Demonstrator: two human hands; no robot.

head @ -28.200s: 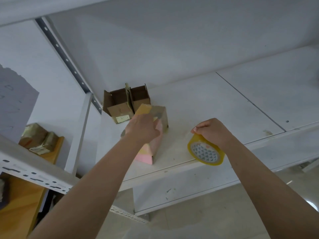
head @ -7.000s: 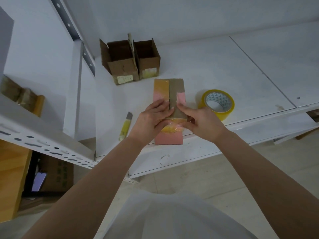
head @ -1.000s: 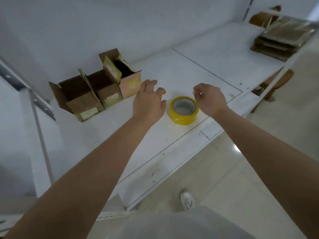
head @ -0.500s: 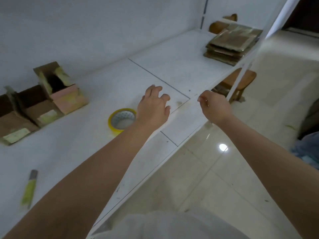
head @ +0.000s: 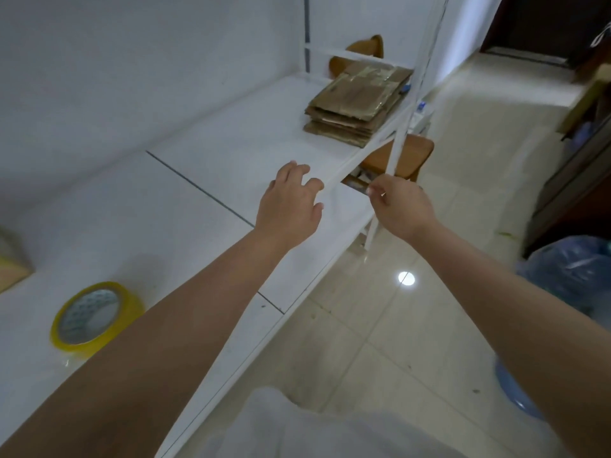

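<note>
Only a corner of the box (head: 10, 262) shows at the far left edge. My left forearm (head: 185, 319) covers a bit of the tape roll (head: 96, 317). The shelf post (head: 401, 133) hides the right edge of the cardboard stack (head: 357, 100) and part of the stool (head: 416, 153). My right hand (head: 400, 206) has its fingertips pinched; whether they hold anything I cannot tell. The blue bag (head: 575, 269) is cut off at the right.

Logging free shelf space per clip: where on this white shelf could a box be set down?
The shelf lies bare from the tape roll to the flattened cardboard stack, including the stretch beneath the left hand. It is crowded at the far end, by the stack, and near left, by the roll and a box corner.
</note>
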